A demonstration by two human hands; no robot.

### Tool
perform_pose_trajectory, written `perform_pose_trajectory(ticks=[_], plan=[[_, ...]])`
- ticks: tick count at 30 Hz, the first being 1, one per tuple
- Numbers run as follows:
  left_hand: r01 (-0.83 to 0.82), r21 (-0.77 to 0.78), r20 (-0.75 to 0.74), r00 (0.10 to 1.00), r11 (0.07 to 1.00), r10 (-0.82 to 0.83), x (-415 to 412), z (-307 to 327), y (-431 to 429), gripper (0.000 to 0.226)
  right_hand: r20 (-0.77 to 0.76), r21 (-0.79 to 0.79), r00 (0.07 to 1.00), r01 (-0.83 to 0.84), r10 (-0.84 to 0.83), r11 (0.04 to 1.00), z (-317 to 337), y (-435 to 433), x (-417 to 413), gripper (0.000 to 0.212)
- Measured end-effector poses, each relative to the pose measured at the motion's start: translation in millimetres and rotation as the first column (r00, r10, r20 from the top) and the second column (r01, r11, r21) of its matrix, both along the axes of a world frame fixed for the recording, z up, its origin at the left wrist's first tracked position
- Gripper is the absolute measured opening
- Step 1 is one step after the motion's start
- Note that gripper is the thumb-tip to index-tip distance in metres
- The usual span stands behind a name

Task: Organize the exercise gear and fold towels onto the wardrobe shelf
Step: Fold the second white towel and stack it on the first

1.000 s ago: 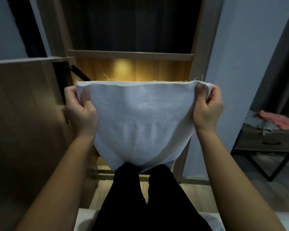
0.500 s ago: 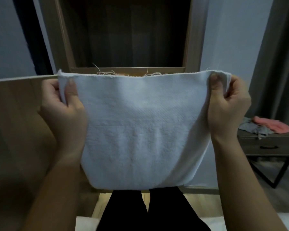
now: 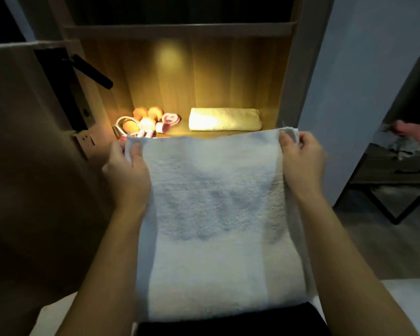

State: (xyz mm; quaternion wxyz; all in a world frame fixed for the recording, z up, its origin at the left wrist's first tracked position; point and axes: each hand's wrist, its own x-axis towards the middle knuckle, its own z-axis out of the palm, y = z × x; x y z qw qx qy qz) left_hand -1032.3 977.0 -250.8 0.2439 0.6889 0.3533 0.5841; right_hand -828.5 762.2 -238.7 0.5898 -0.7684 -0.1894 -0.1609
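You've got the white terry towel pinched at its top corners, left hand & right hand both curled round the edge, cloth hanging over your lap, in front of the lit wooden wardrobe shelf. Looks done: folded pale towel at shelf right, orange-and-pink exercise gear bunched at left. Left to do: fold this one & shelve it. No brands/writing legible.
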Motion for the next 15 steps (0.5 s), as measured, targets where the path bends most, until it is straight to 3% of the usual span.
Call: perform_pose_trajectory(ticks=[8, 12, 15], plan=[[-0.123, -0.332, -0.364, 0.931, 0.935, -0.006, 63, -104, 52, 0.021, -0.271, -0.306, 0.962, -0.061, -0.026, 0.950, -97, 49, 54, 0.035], [-0.175, -0.460, -0.543, 0.831, 0.871, -0.119, 76, -154, 65, 0.029, -0.420, -0.488, 0.903, -0.137, -0.094, 0.862, -149, 62, 68, 0.041], [-0.232, -0.569, -0.607, 0.765, 0.789, -0.213, 80, -171, 73, 0.032, -0.533, -0.541, 0.837, -0.220, -0.129, 0.812, -175, 68, 71, 0.045]])
